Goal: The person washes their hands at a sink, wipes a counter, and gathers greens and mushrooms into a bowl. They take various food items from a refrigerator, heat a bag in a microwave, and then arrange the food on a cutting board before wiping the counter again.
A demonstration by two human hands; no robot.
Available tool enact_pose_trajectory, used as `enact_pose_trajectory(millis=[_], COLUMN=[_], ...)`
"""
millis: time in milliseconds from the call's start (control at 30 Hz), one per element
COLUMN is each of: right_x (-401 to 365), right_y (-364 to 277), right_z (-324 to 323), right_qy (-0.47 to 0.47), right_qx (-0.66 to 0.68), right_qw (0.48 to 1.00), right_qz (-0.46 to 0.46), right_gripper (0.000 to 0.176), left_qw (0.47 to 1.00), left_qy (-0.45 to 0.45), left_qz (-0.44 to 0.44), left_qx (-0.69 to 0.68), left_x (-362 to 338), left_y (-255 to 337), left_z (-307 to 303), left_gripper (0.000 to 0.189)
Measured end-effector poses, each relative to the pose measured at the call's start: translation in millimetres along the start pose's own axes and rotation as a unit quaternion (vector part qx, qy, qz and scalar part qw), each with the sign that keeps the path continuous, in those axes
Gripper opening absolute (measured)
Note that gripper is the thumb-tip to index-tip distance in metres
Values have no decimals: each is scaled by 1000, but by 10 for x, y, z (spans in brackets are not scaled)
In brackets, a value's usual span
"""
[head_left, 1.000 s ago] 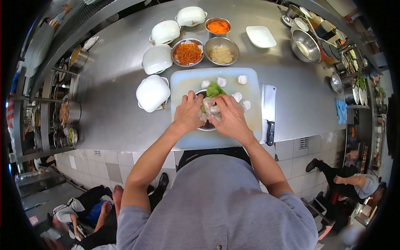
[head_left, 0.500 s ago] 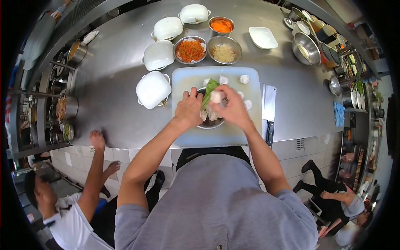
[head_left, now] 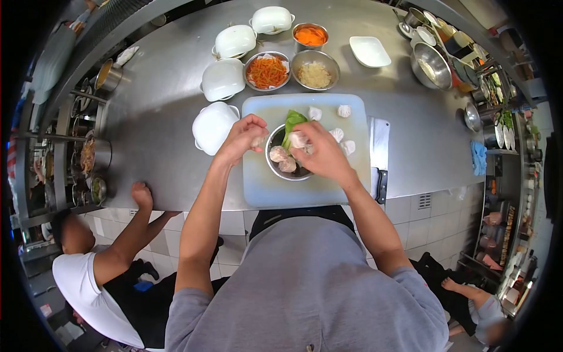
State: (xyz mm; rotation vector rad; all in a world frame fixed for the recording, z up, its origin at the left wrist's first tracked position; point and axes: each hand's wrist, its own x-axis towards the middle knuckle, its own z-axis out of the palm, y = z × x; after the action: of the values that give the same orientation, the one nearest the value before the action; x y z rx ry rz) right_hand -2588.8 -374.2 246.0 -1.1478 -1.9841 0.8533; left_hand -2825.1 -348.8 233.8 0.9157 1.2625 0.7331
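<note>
A round metal bowl sits on the white cutting board. Inside it are several brownish-pink dumplings and a green leafy vegetable, which leans on the far rim. My right hand is over the bowl's right side, closed around a white dumpling, partly hidden by the fingers. Left of the bowl, my left hand is raised with its fingers curled around something small and pale that I cannot make out. Several white pleated dumplings lie on the board's right half.
A cleaver lies right of the board. White lidded pots line the left. Behind are bowls of shredded carrot, chopped pale food and orange slices. A white dish stands farther right. A co-worker is at left.
My left hand has lifted off the bowl and moved left, uncovering the brownish dumplings. My right hand has shifted slightly lower, still with a white dumpling. The co-worker at left has turned.
</note>
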Motion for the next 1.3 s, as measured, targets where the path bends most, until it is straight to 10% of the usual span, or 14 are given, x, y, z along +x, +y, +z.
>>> enact_pose_trajectory(millis=[333,700,900,967,1300], right_x=[227,-110,-91,-91,-37], right_y=[-88,-18,-69,-37,-54], right_z=[310,459,467,500,445], right_qy=[-107,-164,-180,-169,-206], right_qx=[88,-221,-262,-265,-240], right_qw=[988,959,948,949,947], right_qz=[62,-64,-22,-27,-56], right_gripper=[41,63,52,51,50], left_qw=[987,993,884,994,993], left_qy=[-30,78,234,89,86], left_qz=[98,85,216,56,80], left_qx=[120,13,343,21,-16], left_x=[-87,329,-168,-294,-204], left_y=[-224,-681,-726,-788,-717], left_z=[42,19,192,257,233], left_gripper=[36,29,28,25,22])
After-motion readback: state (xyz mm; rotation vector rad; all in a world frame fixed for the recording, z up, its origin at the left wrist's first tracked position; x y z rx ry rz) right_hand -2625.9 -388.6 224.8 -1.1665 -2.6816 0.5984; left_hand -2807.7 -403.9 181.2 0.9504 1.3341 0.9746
